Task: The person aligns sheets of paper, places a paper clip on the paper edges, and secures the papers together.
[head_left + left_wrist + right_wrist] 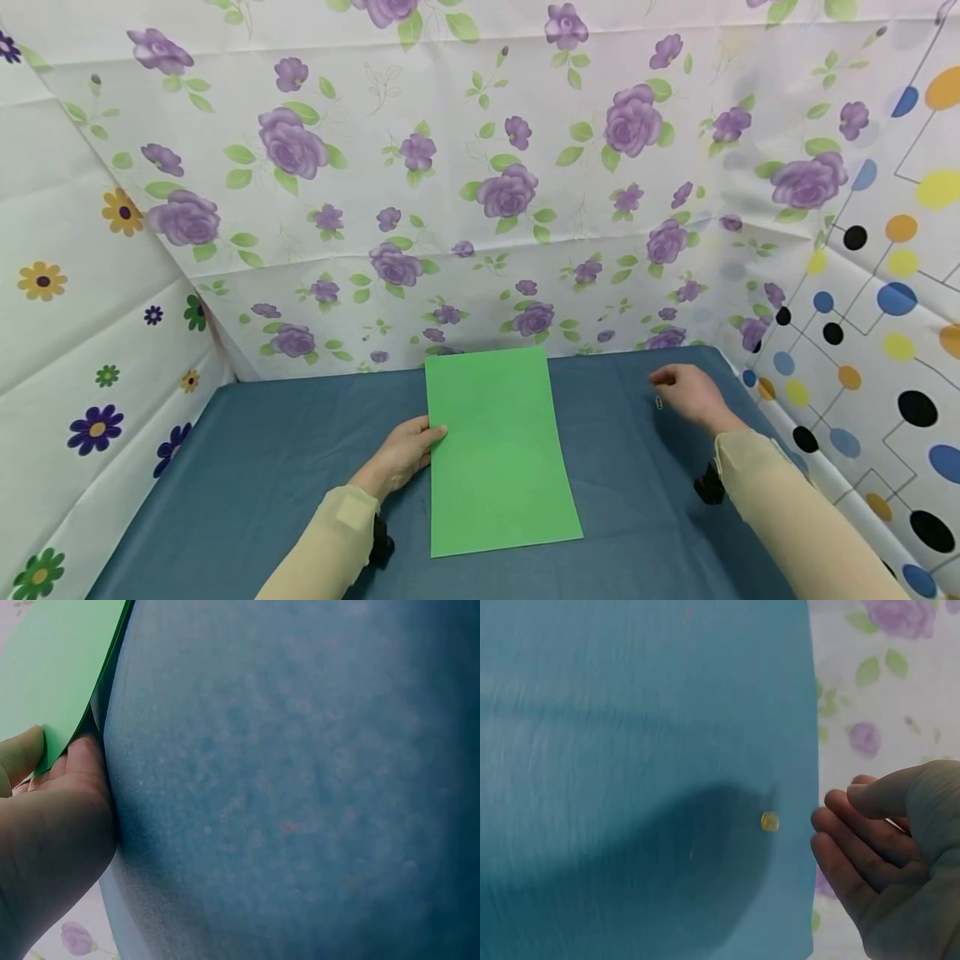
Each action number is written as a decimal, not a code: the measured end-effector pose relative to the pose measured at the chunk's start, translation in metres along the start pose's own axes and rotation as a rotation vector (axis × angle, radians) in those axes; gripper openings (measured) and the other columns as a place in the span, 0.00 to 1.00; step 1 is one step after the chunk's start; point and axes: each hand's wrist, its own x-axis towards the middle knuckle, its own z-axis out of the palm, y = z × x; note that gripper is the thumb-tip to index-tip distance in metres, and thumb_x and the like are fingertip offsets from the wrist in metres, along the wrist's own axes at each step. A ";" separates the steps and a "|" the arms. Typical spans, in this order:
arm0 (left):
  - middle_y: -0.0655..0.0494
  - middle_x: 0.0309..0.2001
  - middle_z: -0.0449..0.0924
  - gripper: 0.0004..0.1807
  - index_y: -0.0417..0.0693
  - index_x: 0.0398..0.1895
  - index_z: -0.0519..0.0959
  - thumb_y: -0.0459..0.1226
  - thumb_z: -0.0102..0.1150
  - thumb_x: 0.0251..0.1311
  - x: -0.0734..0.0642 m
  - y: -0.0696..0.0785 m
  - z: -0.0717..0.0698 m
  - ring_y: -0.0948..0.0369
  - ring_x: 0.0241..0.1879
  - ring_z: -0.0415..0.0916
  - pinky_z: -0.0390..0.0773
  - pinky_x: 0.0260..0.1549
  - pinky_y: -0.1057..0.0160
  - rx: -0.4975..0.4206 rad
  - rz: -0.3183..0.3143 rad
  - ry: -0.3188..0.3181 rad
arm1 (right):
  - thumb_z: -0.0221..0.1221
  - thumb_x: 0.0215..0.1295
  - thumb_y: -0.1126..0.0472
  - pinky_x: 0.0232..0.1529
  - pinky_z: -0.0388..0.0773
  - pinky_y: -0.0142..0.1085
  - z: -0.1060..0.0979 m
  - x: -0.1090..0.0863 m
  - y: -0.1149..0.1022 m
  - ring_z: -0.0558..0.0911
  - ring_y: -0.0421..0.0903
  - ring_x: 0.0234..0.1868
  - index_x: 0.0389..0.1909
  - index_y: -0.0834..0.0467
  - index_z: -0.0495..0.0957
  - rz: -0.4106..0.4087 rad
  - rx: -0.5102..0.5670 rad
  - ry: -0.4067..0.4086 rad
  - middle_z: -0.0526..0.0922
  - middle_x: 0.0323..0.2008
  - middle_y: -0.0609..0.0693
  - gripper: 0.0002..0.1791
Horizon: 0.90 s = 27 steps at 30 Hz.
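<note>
My left hand [401,454] pinches the left edge of a green sheet of paper [501,454]. In the left wrist view the thumb lies on the front of the green sheet [64,660], with the fingers [84,759] behind it. A small yellow paper clip [659,402] is at the right part of the table, just below my right hand [692,392]. Seen from the right wrist, the clip [769,821] is apart from the fingertips [821,817]. The right fingers bend loosely, and nothing shows between them.
A blue-grey cloth [315,450] covers the table. Behind it hangs a white curtain [450,200] with purple roses. A flower-patterned sheet [82,333] stands at the left and a dotted one [862,333] at the right, close to my right arm.
</note>
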 end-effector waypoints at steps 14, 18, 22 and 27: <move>0.43 0.55 0.81 0.21 0.33 0.68 0.71 0.36 0.50 0.80 0.000 -0.001 -0.001 0.52 0.50 0.83 0.83 0.49 0.55 -0.004 0.010 -0.014 | 0.55 0.73 0.72 0.53 0.79 0.60 0.015 -0.002 0.029 0.81 0.66 0.55 0.56 0.66 0.83 -0.190 -0.482 -0.013 0.83 0.54 0.65 0.15; 0.42 0.56 0.81 0.21 0.33 0.68 0.71 0.36 0.49 0.80 0.000 -0.001 -0.001 0.51 0.50 0.83 0.84 0.49 0.54 -0.007 0.010 -0.015 | 0.55 0.74 0.72 0.54 0.78 0.59 0.018 -0.001 0.037 0.81 0.65 0.56 0.56 0.66 0.84 -0.218 -0.506 -0.002 0.83 0.54 0.65 0.15; 0.42 0.56 0.81 0.21 0.32 0.68 0.71 0.36 0.49 0.80 0.000 0.000 0.000 0.51 0.51 0.83 0.83 0.49 0.54 -0.007 0.008 -0.014 | 0.56 0.73 0.73 0.54 0.79 0.58 0.017 -0.002 0.041 0.82 0.63 0.53 0.53 0.65 0.85 -0.270 -0.507 0.022 0.85 0.51 0.63 0.14; 0.42 0.56 0.81 0.21 0.32 0.68 0.71 0.36 0.49 0.80 -0.001 0.000 0.000 0.51 0.51 0.83 0.84 0.49 0.54 -0.004 0.006 -0.009 | 0.58 0.69 0.75 0.52 0.80 0.57 0.018 -0.003 0.043 0.84 0.61 0.50 0.48 0.64 0.87 -0.353 -0.516 0.045 0.87 0.46 0.59 0.13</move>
